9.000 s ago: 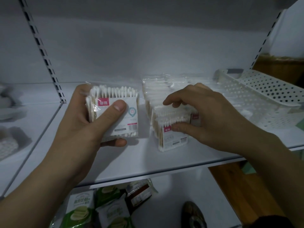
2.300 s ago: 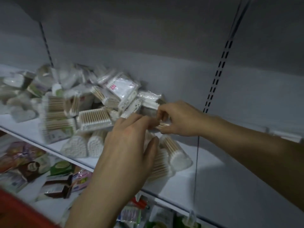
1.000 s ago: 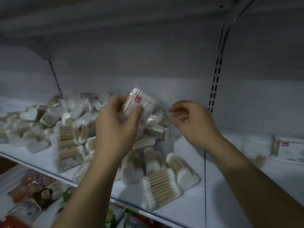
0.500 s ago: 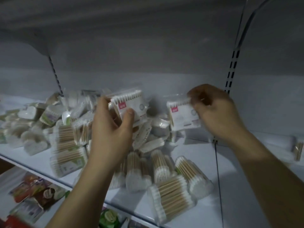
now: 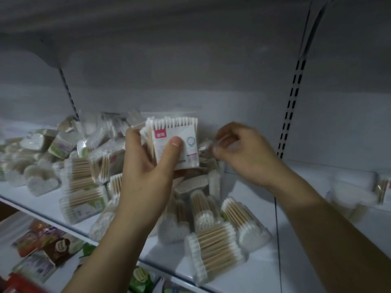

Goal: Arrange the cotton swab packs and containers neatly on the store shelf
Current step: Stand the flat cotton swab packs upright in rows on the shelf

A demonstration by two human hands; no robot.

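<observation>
- Lower left of the frame, snack packets (image 5: 42, 250) lie on the lower shelf; their print is too blurred to read.
- Bottom centre, a bundle of wooden-stick swabs (image 5: 213, 248) lies on its side on the white shelf (image 5: 264, 273).
- Centre frame, the left hand (image 5: 148, 176) grips a stack of flat swab packs (image 5: 179, 140), held upright above the heap. The thumb presses on the front label. A pink-red brand tag and a teal ring mark show, but the text is illegible.
- The right hand (image 5: 243, 153) is just right of the packs, fingers curled and motion-blurred; whether it pinches anything I cannot tell.
- Behind lies a jumbled heap of swab packs (image 5: 84, 182), with heart-shaped containers (image 5: 42, 183) at centre left, all smeared.
- At the right edge, another pack (image 5: 384, 188) with a red tag is cut off.
</observation>
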